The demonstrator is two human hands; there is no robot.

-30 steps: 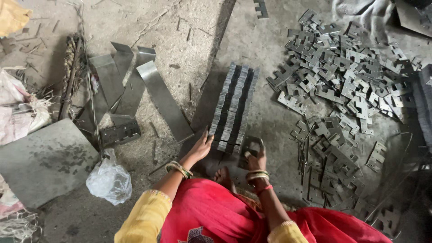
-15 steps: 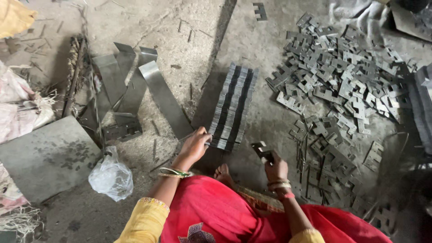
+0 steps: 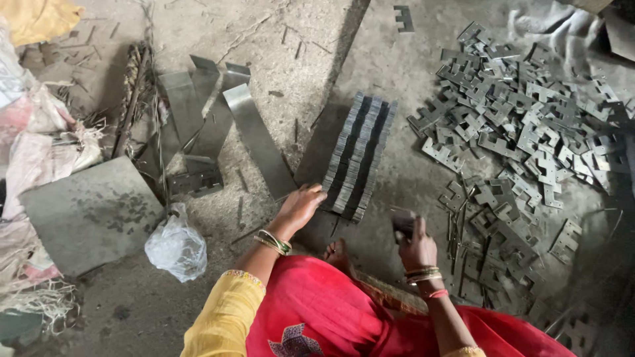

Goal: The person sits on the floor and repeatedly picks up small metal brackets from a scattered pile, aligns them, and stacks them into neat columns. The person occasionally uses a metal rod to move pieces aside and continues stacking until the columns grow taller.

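A long row of stacked flat metal stampings point(image 3: 360, 155) lies on the concrete floor in front of me. My left hand point(image 3: 299, 206) rests against the near left end of that row, fingers spread on it. My right hand point(image 3: 415, 244) is raised to the right of the row and is closed around a small stack of dark metal pieces point(image 3: 402, 225). A large loose pile of notched metal stampings point(image 3: 522, 125) spreads over the floor to the right.
Bent sheet-metal strips point(image 3: 251, 135) lie at the left of the row. A flat grey slab point(image 3: 86, 215) and a clear plastic bag point(image 3: 177, 246) sit at the left. My bare foot point(image 3: 338, 254) and red garment are at the bottom.
My right hand has moved from the row's near end out to the right and lifted with the metal pieces. My left hand has stayed at the row's end.
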